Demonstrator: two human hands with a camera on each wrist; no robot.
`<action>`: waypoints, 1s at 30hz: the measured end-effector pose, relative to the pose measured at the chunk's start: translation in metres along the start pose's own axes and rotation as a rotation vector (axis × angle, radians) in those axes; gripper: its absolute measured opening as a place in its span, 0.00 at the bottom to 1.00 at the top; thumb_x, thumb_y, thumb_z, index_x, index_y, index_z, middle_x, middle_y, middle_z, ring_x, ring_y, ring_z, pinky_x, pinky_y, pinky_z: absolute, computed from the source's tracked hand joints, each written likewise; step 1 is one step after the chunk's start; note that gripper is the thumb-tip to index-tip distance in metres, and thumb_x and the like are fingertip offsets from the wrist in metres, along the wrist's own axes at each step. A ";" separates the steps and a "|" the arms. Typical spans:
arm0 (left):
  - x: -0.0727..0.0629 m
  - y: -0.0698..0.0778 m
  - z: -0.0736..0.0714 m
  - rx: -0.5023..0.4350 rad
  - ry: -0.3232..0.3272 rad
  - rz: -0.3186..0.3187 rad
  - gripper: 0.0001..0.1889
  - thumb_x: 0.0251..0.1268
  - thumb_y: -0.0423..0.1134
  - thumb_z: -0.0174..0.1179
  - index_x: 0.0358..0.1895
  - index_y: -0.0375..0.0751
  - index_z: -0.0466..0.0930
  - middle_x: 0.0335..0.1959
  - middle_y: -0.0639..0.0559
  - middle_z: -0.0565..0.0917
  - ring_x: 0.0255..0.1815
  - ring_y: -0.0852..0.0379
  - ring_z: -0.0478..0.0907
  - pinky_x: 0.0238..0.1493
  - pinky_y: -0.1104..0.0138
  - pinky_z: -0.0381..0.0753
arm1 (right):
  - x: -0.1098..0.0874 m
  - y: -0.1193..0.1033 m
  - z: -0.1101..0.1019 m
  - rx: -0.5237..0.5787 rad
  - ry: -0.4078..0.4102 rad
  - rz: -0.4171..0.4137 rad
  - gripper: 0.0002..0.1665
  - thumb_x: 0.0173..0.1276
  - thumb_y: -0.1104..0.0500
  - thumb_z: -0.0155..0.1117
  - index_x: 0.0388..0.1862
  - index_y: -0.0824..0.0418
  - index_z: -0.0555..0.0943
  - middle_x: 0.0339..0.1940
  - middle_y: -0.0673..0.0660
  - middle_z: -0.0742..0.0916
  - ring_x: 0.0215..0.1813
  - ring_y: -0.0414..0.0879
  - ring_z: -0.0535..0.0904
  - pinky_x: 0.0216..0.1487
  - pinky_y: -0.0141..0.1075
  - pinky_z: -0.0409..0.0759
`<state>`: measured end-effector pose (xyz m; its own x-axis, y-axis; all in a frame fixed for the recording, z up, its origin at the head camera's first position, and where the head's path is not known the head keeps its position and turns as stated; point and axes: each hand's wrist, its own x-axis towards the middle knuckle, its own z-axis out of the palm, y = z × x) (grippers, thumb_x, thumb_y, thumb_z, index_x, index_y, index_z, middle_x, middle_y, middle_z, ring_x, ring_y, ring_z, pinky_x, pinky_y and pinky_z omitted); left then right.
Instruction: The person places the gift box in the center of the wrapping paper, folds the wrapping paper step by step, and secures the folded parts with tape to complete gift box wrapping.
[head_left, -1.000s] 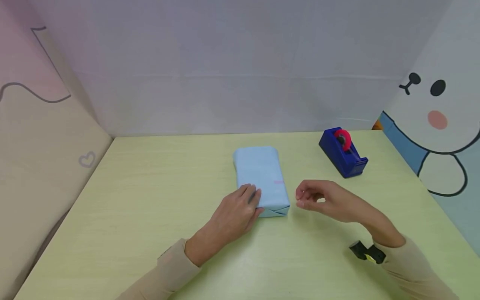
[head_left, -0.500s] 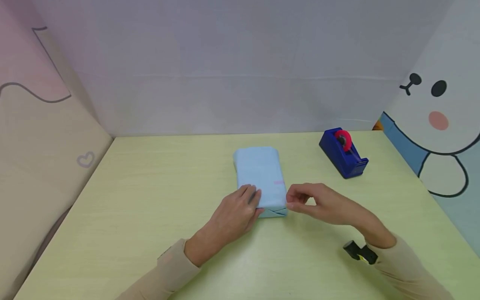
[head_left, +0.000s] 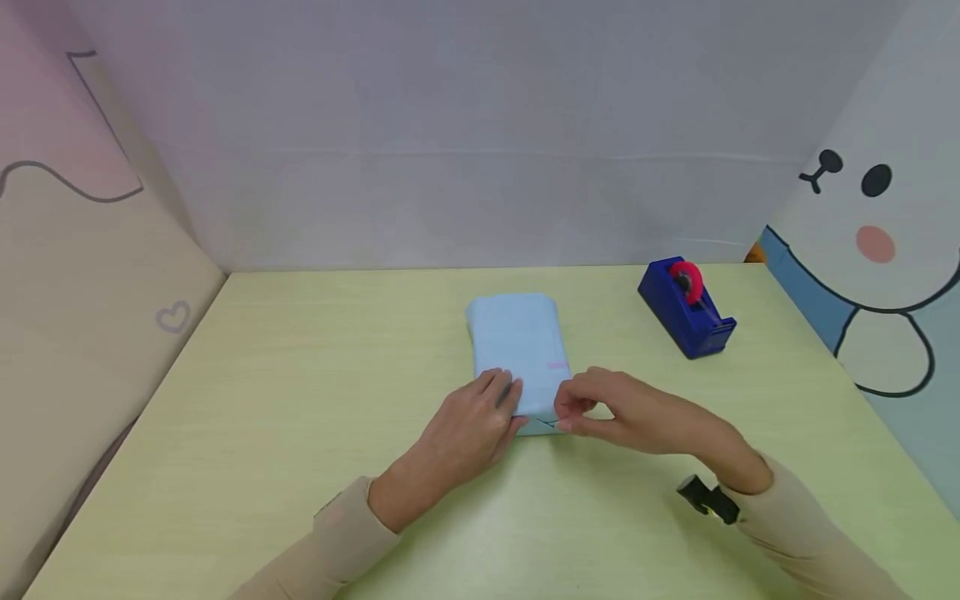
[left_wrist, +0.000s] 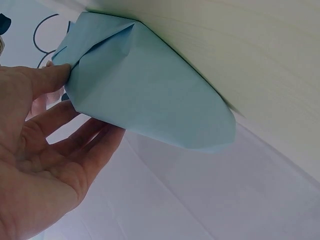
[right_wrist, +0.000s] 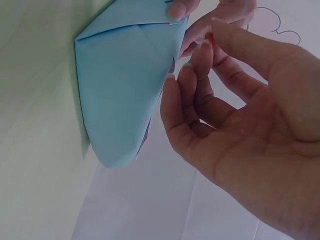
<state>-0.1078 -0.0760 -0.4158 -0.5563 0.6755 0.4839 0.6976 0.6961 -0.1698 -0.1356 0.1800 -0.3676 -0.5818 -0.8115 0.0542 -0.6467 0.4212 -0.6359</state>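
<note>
The left hand (head_left: pixel 472 427) grips a light-blue, paper-wrapped oblong packet (head_left: pixel 516 337); the right hand (head_left: pixel 626 412) pinches a small red strip (right_wrist: pixel 209 38). The packet is probably light and easily creased: hold its edges gently.

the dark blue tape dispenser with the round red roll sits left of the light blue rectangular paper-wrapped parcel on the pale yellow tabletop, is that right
Not quite: the tape dispenser with the red roll sits to the right of the parcel, not left, on the tabletop, as the head view shows.
</note>
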 end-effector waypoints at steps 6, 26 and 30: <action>0.000 -0.001 0.000 0.004 0.004 0.012 0.21 0.65 0.46 0.72 0.52 0.32 0.87 0.48 0.42 0.84 0.51 0.48 0.81 0.49 0.67 0.83 | 0.007 -0.004 0.003 -0.069 -0.038 -0.029 0.06 0.77 0.57 0.64 0.37 0.48 0.79 0.33 0.36 0.79 0.40 0.42 0.74 0.43 0.36 0.75; -0.001 -0.004 0.001 -0.010 0.018 0.046 0.20 0.67 0.44 0.70 0.52 0.31 0.86 0.45 0.43 0.82 0.49 0.48 0.80 0.48 0.68 0.83 | 0.027 -0.018 0.007 -0.271 -0.134 -0.128 0.07 0.70 0.60 0.72 0.35 0.52 0.81 0.30 0.40 0.77 0.37 0.38 0.71 0.39 0.29 0.73; -0.001 -0.005 0.002 -0.024 0.025 0.048 0.19 0.67 0.44 0.70 0.52 0.30 0.85 0.44 0.43 0.82 0.48 0.49 0.80 0.46 0.69 0.83 | 0.032 -0.021 0.008 -0.327 -0.153 -0.137 0.06 0.69 0.60 0.72 0.35 0.53 0.82 0.28 0.40 0.76 0.36 0.37 0.69 0.38 0.29 0.72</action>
<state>-0.1115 -0.0793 -0.4175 -0.5107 0.7015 0.4971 0.7338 0.6569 -0.1731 -0.1371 0.1419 -0.3589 -0.4151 -0.9097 -0.0095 -0.8508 0.3919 -0.3501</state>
